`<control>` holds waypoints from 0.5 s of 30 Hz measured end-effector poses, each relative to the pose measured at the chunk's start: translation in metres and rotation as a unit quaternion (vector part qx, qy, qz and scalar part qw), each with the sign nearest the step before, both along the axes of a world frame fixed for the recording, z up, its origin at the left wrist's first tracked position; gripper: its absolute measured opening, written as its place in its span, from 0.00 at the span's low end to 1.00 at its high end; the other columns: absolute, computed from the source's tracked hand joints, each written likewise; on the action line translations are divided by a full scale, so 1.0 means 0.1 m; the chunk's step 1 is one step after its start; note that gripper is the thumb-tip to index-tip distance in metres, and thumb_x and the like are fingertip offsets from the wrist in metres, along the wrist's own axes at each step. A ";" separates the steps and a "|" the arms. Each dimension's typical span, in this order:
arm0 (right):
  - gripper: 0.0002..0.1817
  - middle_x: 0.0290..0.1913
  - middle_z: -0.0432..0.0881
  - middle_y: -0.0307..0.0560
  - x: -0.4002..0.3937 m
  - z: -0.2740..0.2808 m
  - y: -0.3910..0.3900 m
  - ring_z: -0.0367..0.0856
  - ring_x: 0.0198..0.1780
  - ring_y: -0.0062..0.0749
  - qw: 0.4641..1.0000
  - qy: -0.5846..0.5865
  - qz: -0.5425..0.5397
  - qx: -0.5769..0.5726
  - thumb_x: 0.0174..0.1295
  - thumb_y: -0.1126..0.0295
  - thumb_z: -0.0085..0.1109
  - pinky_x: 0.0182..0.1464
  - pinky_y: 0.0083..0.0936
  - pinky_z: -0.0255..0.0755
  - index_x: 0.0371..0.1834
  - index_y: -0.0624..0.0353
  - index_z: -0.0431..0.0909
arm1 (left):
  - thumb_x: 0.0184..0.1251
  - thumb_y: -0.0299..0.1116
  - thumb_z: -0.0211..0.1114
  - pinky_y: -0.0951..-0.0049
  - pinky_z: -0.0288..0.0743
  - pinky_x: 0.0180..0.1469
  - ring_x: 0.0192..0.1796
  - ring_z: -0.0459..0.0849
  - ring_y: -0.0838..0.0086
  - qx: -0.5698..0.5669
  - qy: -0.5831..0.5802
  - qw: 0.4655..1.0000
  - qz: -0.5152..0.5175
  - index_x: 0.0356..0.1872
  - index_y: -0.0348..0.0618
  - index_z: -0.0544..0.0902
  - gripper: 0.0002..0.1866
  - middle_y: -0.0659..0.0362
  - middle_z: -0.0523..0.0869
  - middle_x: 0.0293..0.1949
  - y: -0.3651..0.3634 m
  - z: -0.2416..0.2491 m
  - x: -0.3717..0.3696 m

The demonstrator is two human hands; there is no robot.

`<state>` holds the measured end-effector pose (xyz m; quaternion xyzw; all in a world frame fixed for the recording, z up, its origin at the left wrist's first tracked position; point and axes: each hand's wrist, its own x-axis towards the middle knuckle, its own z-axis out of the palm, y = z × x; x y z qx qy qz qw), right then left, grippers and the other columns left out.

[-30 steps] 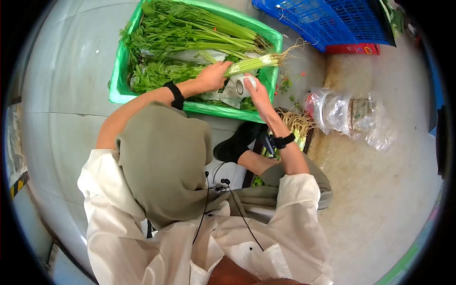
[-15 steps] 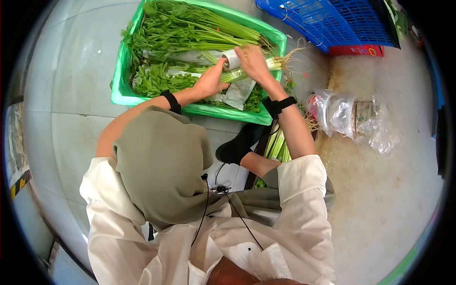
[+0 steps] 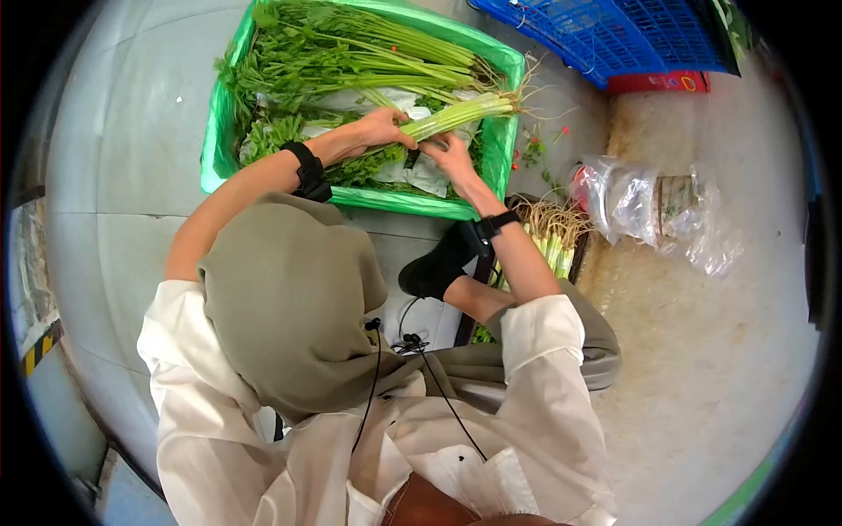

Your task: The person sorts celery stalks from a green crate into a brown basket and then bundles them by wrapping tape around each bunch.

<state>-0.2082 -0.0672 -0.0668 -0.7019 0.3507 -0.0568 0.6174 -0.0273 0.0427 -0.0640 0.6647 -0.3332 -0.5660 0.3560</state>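
Observation:
A bunch of long green stalks with pale roots (image 3: pixel 465 114) lies slantwise over the green-lined crate (image 3: pixel 506 167), its roots toward the right rim. My left hand (image 3: pixel 383 129) is wrapped round the bunch at its middle. My right hand (image 3: pixel 449 155) is just below the stalks, its fingers bent and touching their underside; what is between those fingers is too small to make out. More leafy stalks (image 3: pixel 368 48) fill the back of the crate, and white sheets (image 3: pixel 430 175) show among the greens. Part of a dark object shows between my hands.
Blue plastic crates (image 3: pixel 614 35) stand at the upper right above a red box (image 3: pixel 658 82). Clear plastic bags (image 3: pixel 636 206) lie on the floor at the right. Beside my foot (image 3: pixel 431 270), a dark-edged tray holds more rooted stalks (image 3: pixel 553 232).
The white roll that was between my hands is no longer visible. My right hand has moved down, below the stalks. My left hand has shifted slightly up, and the bunch lies more exposed.

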 end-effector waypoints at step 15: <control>0.24 0.57 0.76 0.51 -0.25 0.62 0.11 0.66 0.63 0.39 0.981 0.029 0.092 -0.167 0.67 0.52 0.59 0.63 0.34 0.61 0.44 0.68 0.83 | 0.49 0.38 0.74 0.58 0.74 0.52 0.52 0.81 0.52 -0.127 -0.274 0.952 -0.039 0.54 0.38 0.74 0.31 0.42 0.81 0.50 0.00 0.04 -0.06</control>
